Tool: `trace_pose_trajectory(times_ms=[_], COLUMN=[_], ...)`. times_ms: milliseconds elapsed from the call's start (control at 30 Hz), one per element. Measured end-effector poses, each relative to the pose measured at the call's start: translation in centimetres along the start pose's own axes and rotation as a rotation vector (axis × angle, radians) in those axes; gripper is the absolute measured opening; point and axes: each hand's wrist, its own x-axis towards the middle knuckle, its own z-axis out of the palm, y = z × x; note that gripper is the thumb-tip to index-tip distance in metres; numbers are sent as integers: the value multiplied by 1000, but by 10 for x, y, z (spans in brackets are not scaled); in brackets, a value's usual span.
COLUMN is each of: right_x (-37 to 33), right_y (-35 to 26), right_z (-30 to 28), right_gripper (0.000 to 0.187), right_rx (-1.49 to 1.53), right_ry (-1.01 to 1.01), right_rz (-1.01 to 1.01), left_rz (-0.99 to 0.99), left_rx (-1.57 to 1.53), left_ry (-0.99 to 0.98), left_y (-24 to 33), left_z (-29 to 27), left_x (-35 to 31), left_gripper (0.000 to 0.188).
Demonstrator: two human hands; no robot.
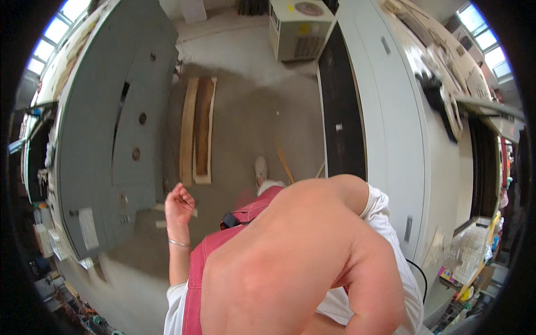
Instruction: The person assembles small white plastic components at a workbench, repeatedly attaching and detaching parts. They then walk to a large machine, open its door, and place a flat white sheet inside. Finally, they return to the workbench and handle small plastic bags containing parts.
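Observation:
My right hand [268,273] looms very large just in front of the camera, its bare back filling the lower middle of the view. Its fingertips are hidden, so whether it holds something does not show. Lower and to the left, my left hand [179,205] is raised beside my red apron [202,251]. Its fingers are loosely curled with part of the palm showing, and nothing is visible in it. A thin bracelet [179,243] circles that wrist. Both arms have white sleeves.
A grey cabinet [100,156] with round holes stands on the left. Long wooden boards [190,123] lie on the floor. On the right runs a white bench [391,123] with a dark panel [339,106]. A beige boxy machine [301,30] stands at the far end.

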Motion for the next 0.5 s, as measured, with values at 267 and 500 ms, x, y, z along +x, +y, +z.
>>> trace_pose_trajectory(times_ms=[267, 500], right_x=[111, 135], right_y=[-82, -230], right_z=[-181, -481], right_gripper=[56, 24], right_rx=[185, -614], right_ry=[69, 396], right_rz=[-137, 488], left_rz=[-164, -147], left_rx=[-95, 83], left_ry=[147, 361], left_y=[83, 179], left_z=[44, 151], left_x=[153, 378], left_gripper=[19, 20])
